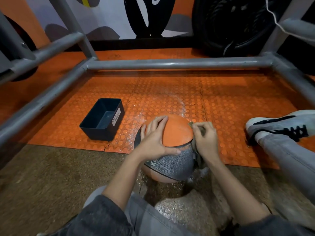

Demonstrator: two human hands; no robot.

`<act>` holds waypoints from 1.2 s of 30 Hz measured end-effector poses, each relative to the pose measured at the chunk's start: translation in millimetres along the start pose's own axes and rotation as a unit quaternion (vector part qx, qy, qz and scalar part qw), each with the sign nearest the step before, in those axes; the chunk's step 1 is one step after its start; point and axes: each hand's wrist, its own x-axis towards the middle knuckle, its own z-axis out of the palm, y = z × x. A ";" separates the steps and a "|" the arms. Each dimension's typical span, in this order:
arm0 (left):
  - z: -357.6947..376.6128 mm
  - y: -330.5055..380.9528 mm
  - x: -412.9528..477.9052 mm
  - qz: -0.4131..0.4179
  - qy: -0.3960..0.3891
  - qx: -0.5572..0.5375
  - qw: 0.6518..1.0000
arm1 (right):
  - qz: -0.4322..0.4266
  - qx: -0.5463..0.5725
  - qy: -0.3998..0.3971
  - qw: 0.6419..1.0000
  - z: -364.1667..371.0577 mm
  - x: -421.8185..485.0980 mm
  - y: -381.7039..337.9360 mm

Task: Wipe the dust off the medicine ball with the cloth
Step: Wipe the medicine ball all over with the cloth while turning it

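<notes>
Right, down at floor level: the medicine ball (177, 133), orange with a grey patterned band, sits on the line where the orange studded mat (230, 103) meets the brown speckled floor (51, 176). The left hand (153, 138) is spread flat over the ball's top, fingers straight, thumb laid along the seam, steadying it without gripping. The right hand (206, 138) has its fingers curled around an olive cloth (198, 157), pinching it against the ball's right side, and the cloth's tail hangs down past the grey band.

White dust (150, 108) lies scattered over the mat's studs just behind and to the left of the ball, in a curving streak. Further left, a black open bin (102, 120) stands on the mat with a white handwritten label on its side. A grey tubular frame (170, 63) boxes the mat in. Off to the right, well apart from the ball, a white shoe with black laces (281, 126) rests on the mat below a grey trouser leg. The back wall (110, 14) is painted orange, white and black, and a black tyre (230, 23) stands against it.
</notes>
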 end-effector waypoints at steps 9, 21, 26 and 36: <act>-5.0 2.4 -2.2 0.013 -0.030 0.003 0.999 | -0.129 -0.012 -0.001 0.992 -1.7 -31.2 -13.1; 1.2 2.5 3.4 0.013 0.003 0.017 1.000 | -0.107 -0.018 0.020 0.994 1.7 -52.0 -26.3; 1.7 -0.1 0.9 0.007 0.007 0.008 1.000 | 0.009 0.020 -0.009 1.000 -2.8 10.5 0.2; 0.1 -2.7 2.5 0.014 -0.002 0.002 1.000 | -0.129 -0.023 0.008 0.991 -0.9 -42.3 -15.1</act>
